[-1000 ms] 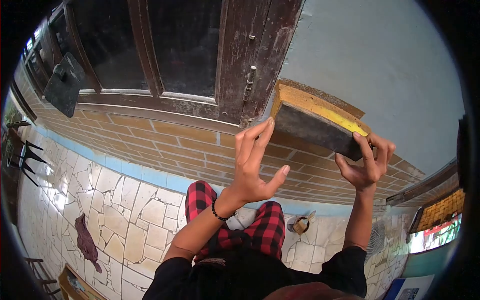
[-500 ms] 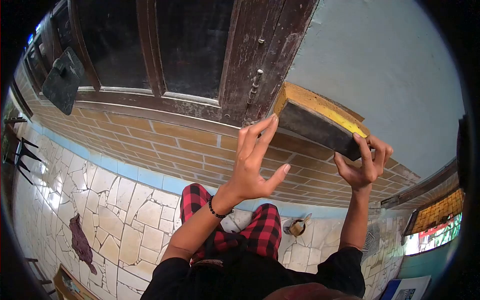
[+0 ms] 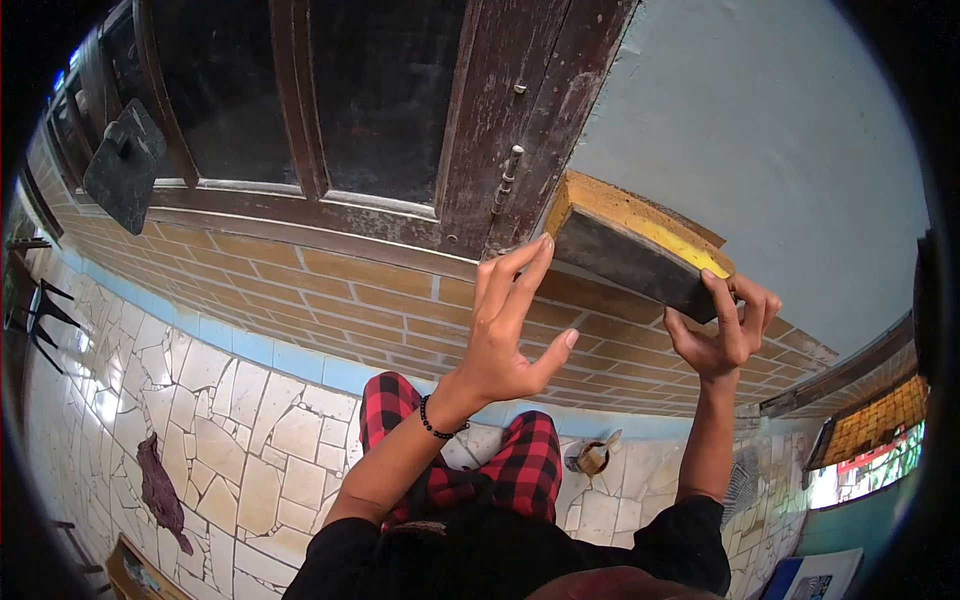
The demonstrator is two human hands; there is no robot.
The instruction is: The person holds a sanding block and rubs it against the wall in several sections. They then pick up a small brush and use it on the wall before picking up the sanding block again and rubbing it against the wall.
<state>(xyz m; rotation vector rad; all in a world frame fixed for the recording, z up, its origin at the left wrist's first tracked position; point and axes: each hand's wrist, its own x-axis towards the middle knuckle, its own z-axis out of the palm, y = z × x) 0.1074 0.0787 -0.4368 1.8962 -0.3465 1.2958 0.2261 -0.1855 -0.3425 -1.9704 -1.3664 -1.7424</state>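
Note:
A long block with a yellow-orange top and a dark, blackish front face juts out along the wall, just above the painted brickwork. My right hand pinches its right end, fingers on the yellow top edge and thumb under the dark face. At the block's left end is my left hand; its fingertips come right up to the corner, with the fingers stretched out and the thumb apart. A dark beaded bracelet circles the left wrist.
A brown wooden frame with dark panes and a metal bolt stands ahead. Pale wall rises at right. On the stone-tiled floor are a cup with a brush, a maroon cloth and a dark stool.
Almost nothing has changed. Both hands keep the same pose at the block's two ends, and the view has shifted very slightly.

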